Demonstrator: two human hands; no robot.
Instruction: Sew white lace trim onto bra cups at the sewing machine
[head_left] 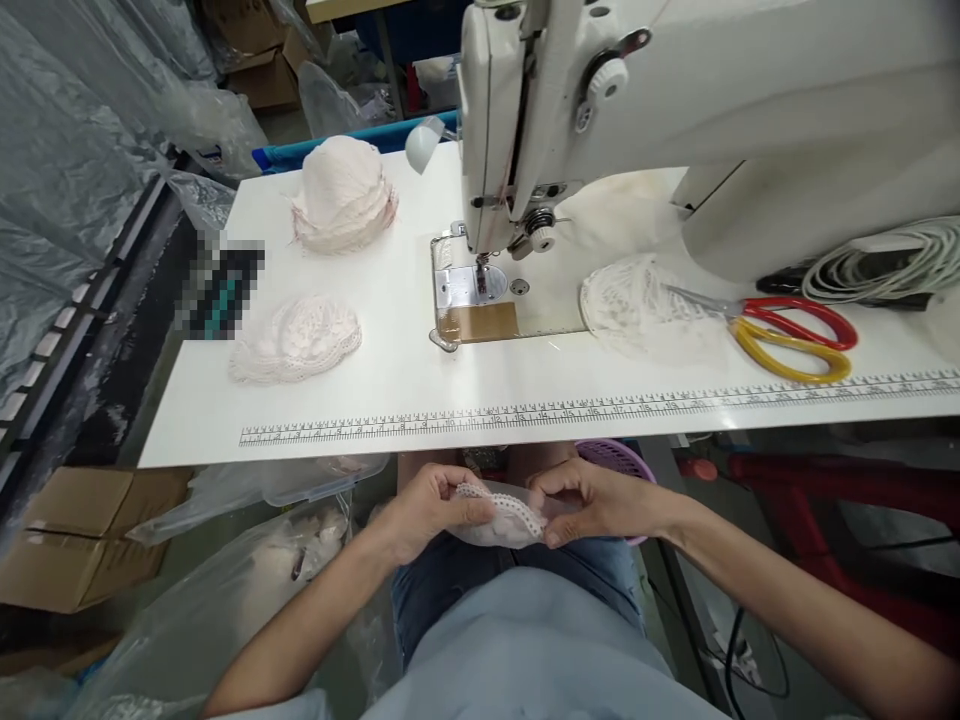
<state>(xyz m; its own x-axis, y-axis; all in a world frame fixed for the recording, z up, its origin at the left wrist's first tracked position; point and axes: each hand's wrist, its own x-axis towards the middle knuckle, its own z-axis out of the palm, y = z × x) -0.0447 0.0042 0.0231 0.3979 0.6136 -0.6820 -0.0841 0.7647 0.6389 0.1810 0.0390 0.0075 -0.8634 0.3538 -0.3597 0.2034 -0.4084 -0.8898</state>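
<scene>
Over my lap, just off the table's front edge, I hold a small piece of sheer white fabric with lace trim. My left hand pinches its left end between thumb and fingers. At the right end, my right hand has thumb and fingertips closed on the fabric. The lace edging runs in a curve between both hands. Beyond them stands a white sewing machine, its presser foot over the metal needle plate.
On the white table lie a stack of pale pink cups, a lace pile, a bundle of white lace and red-and-yellow scissors. A printed ruler follows the front edge. Cardboard boxes and plastic bags sit lower left.
</scene>
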